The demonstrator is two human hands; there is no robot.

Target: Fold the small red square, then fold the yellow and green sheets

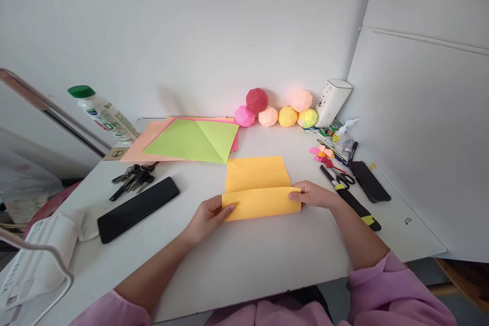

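Observation:
A sheet of orange-yellow paper (257, 173) lies on the white table in front of me, its near part folded over toward the far side. My left hand (209, 219) grips the left end of the folded part, thumb on top and fingers hidden behind it. At the right end, my right hand (311, 194) pinches the paper the same way, with the thumb on its face. The far part of the sheet rests flat on the table beyond the fold.
Green paper (191, 137) tops a paper stack at the back left, near keys (133, 178) and a black phone-like slab (138, 209). Paper balls (257, 100) line the wall. Scissors (344, 178), a box cutter (355, 206) and a phone (369, 181) lie right. A bottle (103, 114) stands left.

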